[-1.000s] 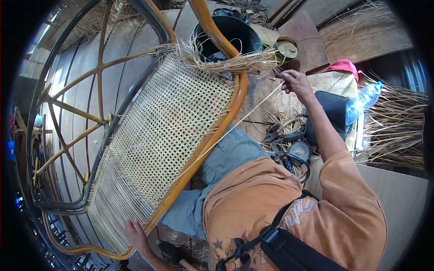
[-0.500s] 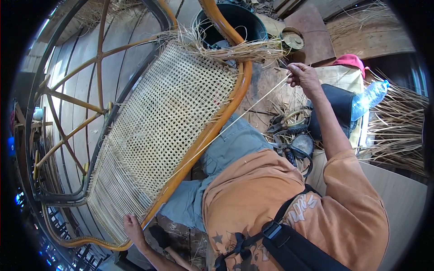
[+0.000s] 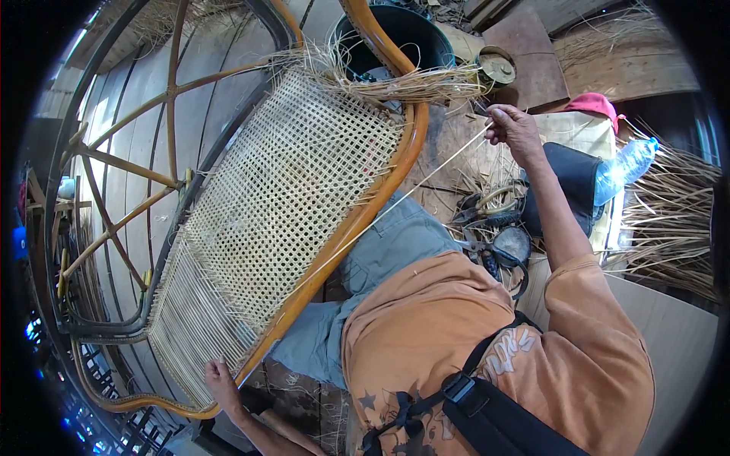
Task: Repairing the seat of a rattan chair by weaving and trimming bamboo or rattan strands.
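A long pale cane strand (image 3: 426, 179) runs taut from the woven panel's near edge up to my right hand (image 3: 518, 137), which pinches its end. My left hand (image 3: 222, 385) is closed at the lower end of the panel, against the strands by the frame; what its fingers hold, if anything, is hidden. The woven cane panel (image 3: 281, 175) has an open lattice over most of it. Its lower left part (image 3: 199, 308) shows mostly parallel strands. Around it goes a glossy brown rattan chair frame (image 3: 357, 220), leaning beside my legs.
A bundle of loose cane strands (image 3: 426, 85) lies across the frame's top, before a dark bucket (image 3: 407, 38). Right of my legs are cutting tools (image 3: 487, 213), a black bag (image 3: 566, 178), a plastic bottle (image 3: 627, 163) and a pile of cane (image 3: 673, 220). A tin can (image 3: 498, 67) stands farther off.
Both hands keep nearly the same places and the strand stays stretched. The whole view has shifted slightly.
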